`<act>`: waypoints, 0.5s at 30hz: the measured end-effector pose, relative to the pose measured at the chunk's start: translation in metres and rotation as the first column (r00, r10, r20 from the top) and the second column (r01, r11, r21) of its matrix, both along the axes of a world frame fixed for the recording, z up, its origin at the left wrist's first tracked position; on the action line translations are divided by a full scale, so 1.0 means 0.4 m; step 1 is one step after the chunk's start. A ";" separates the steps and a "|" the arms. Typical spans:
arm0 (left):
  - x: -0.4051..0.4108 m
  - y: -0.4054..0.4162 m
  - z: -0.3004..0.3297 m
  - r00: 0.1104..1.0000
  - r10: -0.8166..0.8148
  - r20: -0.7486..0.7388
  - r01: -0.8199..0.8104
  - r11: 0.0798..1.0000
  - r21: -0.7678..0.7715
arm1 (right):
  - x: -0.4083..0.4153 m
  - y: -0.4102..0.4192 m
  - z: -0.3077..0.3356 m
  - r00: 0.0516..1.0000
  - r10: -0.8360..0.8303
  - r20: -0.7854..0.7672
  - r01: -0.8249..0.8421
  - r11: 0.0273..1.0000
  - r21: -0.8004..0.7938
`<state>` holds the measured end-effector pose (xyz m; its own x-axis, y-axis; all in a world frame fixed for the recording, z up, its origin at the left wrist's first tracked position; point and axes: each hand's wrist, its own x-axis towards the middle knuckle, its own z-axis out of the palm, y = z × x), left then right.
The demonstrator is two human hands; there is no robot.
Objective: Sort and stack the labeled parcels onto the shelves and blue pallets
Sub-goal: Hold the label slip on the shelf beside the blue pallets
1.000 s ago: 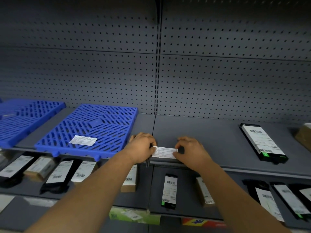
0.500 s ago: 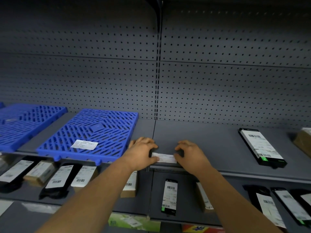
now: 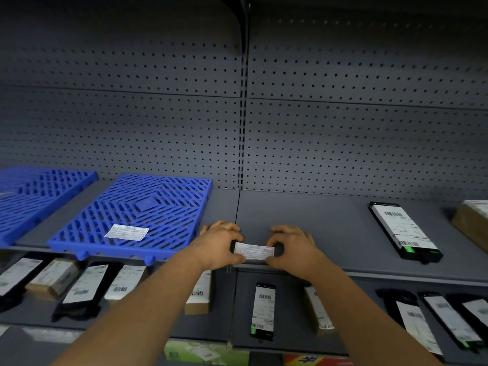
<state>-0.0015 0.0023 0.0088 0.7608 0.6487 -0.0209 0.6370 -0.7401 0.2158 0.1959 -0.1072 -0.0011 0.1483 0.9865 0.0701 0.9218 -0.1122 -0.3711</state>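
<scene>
I had both hands at the front lip of the grey metal shelf (image 3: pixel 330 233), working a small white paper label (image 3: pixel 254 251) between them. My left hand (image 3: pixel 220 244) pinched its left end with curled fingers and thumb, and my right hand (image 3: pixel 291 247) pinched the right end the same way, so each grip was closed on that slip. The label sat right at the shelf edge, just beside the seam between the two shelf bays; whether it was stuck down or lifted I could not tell.

I judged this a labelling or marking step that sets where parcels go, not a stacking step. The next move would call for pressing the slip flat and square, then letting go.

To my left lay a blue slatted plastic pallet (image 3: pixel 148 207) carrying its own white label (image 3: pixel 126 231), with a second blue pallet (image 3: pixel 34 191) beyond it. To my right a black flat parcel with a white shipping label (image 3: pixel 404 231) lay on the same shelf, well apart. More labelled parcels (image 3: pixel 262 310) filled the shelf below. Nothing blocked my hands.
</scene>
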 end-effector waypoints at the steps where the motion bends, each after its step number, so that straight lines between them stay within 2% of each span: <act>1: -0.001 0.001 0.001 1.000 -0.001 0.000 0.001 1.000 0.004 | 0.002 0.000 -0.001 1.000 0.003 0.000 -0.003 1.000 0.019; 5: -0.001 0.001 0.008 1.000 -0.015 0.009 0.015 1.000 0.010 | 0.007 0.004 -0.003 1.000 0.011 -0.019 -0.009 0.997 0.082; 15: -0.007 -0.005 0.013 0.996 -0.043 0.073 0.037 0.996 0.076 | 0.001 0.000 -0.010 0.999 0.011 -0.038 -0.007 0.995 0.101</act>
<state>-0.0042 0.0002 0.0142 0.7839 0.6152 0.0843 0.5905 -0.7806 0.2049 0.1962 -0.1071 -0.0051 0.1444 0.9759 0.1637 0.9073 -0.0646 -0.4154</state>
